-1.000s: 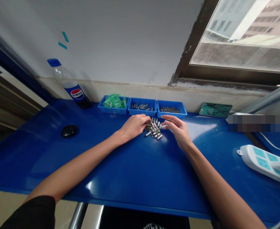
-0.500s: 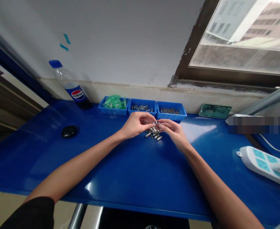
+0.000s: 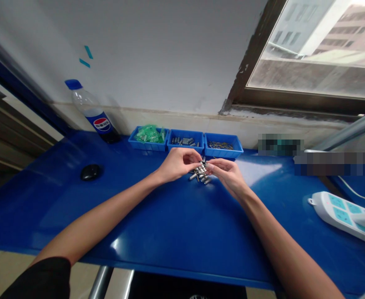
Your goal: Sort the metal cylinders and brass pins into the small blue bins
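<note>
Over a small pile of silver metal cylinders (image 3: 203, 177), my left hand (image 3: 179, 164) and my right hand (image 3: 229, 171) come close together, fingertips facing each other. Both hands are closed in a pinch around a small metal piece (image 3: 204, 162) between them; its exact kind is too small to tell. A few thin brass-coloured pins lie mixed among the cylinders on the blue table. The fingers partly cover the back of the pile.
Behind my hands stand three blue bins: one with a green plastic bag (image 3: 150, 133), one with grey cylinders (image 3: 185, 141), one with thin pins (image 3: 220, 145). A cola bottle (image 3: 100, 120) and black mouse (image 3: 90, 172) are left, a white power strip (image 3: 341, 211) right.
My fingertips have shifted slightly, the right ones a little lower, and the gap between the hands shows more of the pile. The bins and other objects stay put.
</note>
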Available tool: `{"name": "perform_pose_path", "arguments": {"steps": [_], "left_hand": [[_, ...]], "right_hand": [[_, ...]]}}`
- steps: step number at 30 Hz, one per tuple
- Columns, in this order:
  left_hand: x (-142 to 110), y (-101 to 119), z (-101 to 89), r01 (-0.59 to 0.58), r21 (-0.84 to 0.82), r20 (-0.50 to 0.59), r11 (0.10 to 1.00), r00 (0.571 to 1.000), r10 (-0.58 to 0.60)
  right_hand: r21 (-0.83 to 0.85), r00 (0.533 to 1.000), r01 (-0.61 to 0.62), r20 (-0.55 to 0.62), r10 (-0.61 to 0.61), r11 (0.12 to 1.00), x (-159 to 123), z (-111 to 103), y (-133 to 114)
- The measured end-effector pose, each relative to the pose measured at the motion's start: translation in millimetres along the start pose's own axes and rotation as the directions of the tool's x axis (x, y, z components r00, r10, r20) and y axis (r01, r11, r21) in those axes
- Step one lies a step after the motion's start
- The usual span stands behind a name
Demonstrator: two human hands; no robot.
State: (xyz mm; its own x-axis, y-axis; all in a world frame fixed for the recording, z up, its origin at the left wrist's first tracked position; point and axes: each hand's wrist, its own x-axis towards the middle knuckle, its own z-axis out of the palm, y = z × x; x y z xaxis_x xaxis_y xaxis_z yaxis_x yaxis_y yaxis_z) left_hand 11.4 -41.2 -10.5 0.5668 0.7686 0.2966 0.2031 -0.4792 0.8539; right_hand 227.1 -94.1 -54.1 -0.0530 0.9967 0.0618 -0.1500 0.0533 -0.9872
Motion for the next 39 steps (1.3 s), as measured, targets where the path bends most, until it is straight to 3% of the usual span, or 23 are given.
{"name": "perform_pose_path", "arguments": {"steps": [2, 5, 8, 14, 20, 28, 33, 39], "left_hand": [[1, -2, -3.9, -0.057, 0.195, -0.006, 0.979, 0.998, 0.059], [2, -6, -11.2, -0.113, 0.473, 0.018, 0.874, 0.993, 0.119], [2, -12, -14.9, -0.134, 0.575, 0.115, 0.807, 0.990, 0.082], [-1, -19, -8.6, -0.176, 0.683, 0.253, 0.709, 0.967, -0.004], [-2, -22, -2.2, -0.150, 0.693, 0.237, 0.705, 0.971, -0.027], [-3, -26, 0.1, -0.063, 0.625, 0.192, 0.778, 0.978, -0.075], [-1, -25, -1.6, -0.114, 0.578, 0.172, 0.808, 0.985, 0.015], [1, -15, -4.8, -0.150, 0.387, 0.117, 0.910, 0.987, 0.113]], "right_hand": [[-0.015, 0.999, 0.026, -0.033, -0.027, 1.000, 2, -1, 3], [-0.012, 0.986, 0.094, -0.134, -0.095, 0.995, 5, -4, 6], [-0.001, 0.975, 0.116, -0.189, -0.114, 0.993, 8, -10, 4], [-0.030, 0.980, 0.058, -0.189, -0.063, 0.998, 8, -18, 1], [-0.063, 0.984, 0.055, -0.166, -0.065, 0.997, 6, -12, -1], [-0.080, 0.991, 0.043, -0.124, -0.052, 0.996, 5, -9, 1], [-0.104, 0.993, 0.035, -0.105, -0.046, 0.994, 3, -7, -2], [-0.159, 0.995, 0.037, -0.083, -0.050, 0.987, 2, -3, -4]]}}
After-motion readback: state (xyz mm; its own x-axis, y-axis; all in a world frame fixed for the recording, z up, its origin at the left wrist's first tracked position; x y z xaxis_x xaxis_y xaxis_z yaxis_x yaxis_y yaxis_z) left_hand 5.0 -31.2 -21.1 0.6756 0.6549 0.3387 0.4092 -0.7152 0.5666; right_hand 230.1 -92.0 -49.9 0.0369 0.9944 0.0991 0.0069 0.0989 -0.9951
